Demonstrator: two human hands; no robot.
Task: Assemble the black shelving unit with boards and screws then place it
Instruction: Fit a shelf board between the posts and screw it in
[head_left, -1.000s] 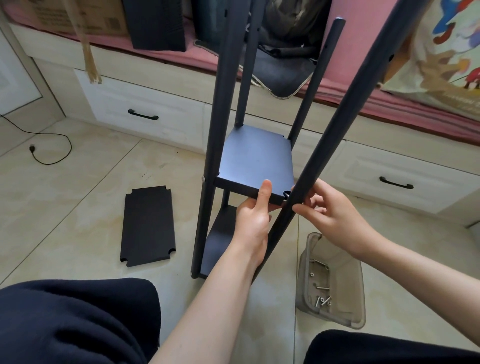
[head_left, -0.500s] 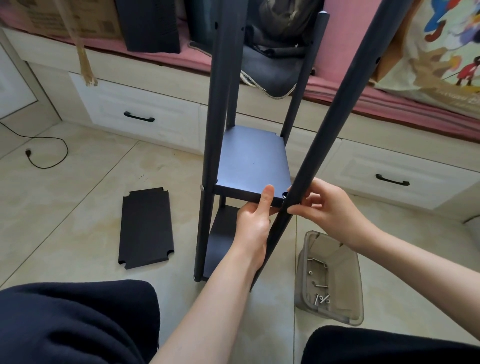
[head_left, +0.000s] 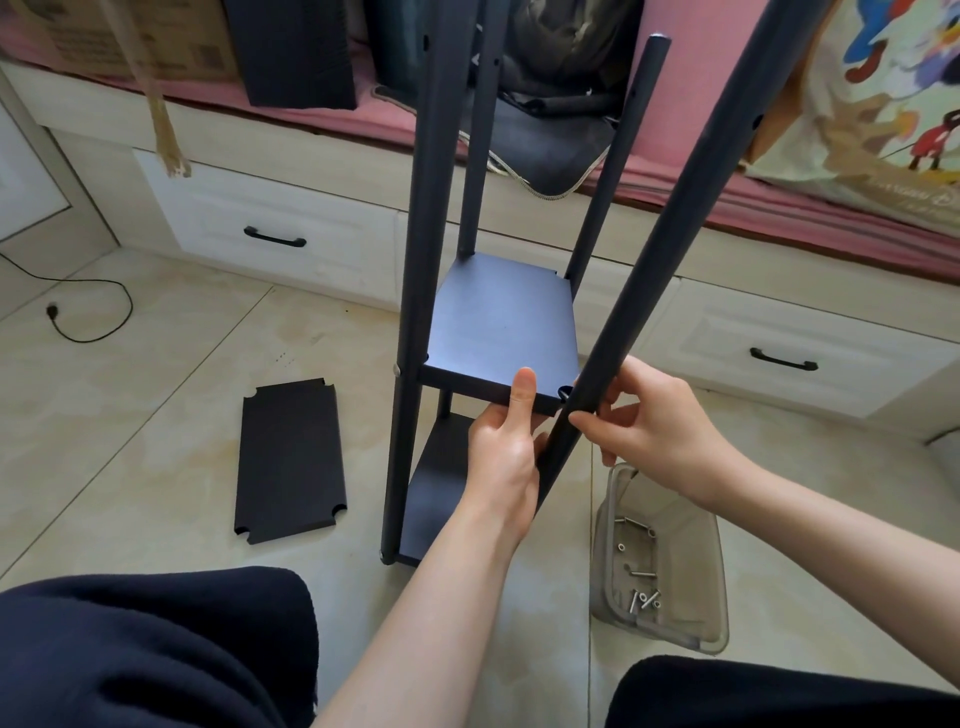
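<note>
Head view: left hand (head_left: 501, 447) gripping middle board (head_left: 501, 332) at near edge, thumb on top. Right hand (head_left: 657, 431) pinching leaning post (head_left: 670, 249), just right of board's near-right corner notch, long axis slanting up-right.

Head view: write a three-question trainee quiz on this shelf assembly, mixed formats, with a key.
1. True or false: the spare board lies flat on the floor, left of the frame.
2. Which hand grips the leaning front post? A) left hand B) right hand C) neither
3. Fill in: the loose screws lie in a clear plastic ____.

Key:
1. True.
2. B; the right hand wraps the post, while the left hand holds the middle shelf edge, thumb on top.
3. Tub.
</note>
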